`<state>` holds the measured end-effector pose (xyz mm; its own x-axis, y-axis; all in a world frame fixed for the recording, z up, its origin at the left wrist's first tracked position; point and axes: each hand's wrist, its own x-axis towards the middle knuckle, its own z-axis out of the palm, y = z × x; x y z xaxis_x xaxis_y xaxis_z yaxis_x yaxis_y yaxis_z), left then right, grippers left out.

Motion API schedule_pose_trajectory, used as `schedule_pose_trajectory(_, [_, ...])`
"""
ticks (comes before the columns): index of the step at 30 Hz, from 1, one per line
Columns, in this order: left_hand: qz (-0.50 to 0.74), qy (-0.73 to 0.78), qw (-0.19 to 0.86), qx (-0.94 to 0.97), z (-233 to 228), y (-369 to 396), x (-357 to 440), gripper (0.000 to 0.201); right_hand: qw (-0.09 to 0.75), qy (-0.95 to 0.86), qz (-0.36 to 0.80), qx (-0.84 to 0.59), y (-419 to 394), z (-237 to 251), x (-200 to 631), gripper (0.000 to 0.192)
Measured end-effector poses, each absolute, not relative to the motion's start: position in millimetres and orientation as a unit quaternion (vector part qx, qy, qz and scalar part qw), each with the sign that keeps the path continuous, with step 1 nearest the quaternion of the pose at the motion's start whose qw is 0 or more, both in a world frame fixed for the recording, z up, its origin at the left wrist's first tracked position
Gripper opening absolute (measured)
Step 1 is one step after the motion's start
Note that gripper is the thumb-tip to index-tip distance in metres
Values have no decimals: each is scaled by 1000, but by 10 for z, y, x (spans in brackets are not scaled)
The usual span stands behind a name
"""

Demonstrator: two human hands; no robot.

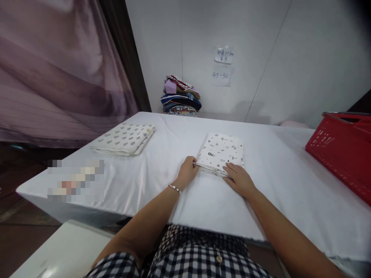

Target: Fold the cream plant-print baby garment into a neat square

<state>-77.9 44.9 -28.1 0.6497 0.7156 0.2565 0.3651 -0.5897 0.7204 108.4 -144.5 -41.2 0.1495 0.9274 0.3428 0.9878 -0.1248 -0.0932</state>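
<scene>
A folded white patterned cloth is laid flat near the middle of the white-covered table, directly ahead of both hands. Its near left corner is pinched by the left hand, whose fingers are curled closed around the layered edge. The right hand is laid flat and open on the near right edge, fingers spread over the fabric rather than gripping it. A second folded cloth is seen well apart to the left, a red basket at the right edge, and a pile of folded fabrics against the wall.
</scene>
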Motion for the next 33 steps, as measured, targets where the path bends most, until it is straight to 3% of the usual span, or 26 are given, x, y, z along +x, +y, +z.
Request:
schedule_pose_trajectory(15, [271,281,296,872,-297,460,-756,10,117,-674,-26,-729,-1012,-13,664,54])
schedule_pose_trajectory(23, [266,290,283,875,-272,478,-790,18,109,-697,-2,-709,-794,-250,542,57])
schedule_pose_trajectory(28, [326,173,285,884,-268,470,-764,41,136,-691,21,-710,-812,-285,535,58])
schedule_pose_trajectory(33, [274,134,254,918,-287,441,-738,34,248,-657,139,-698,-733,-198,691,58])
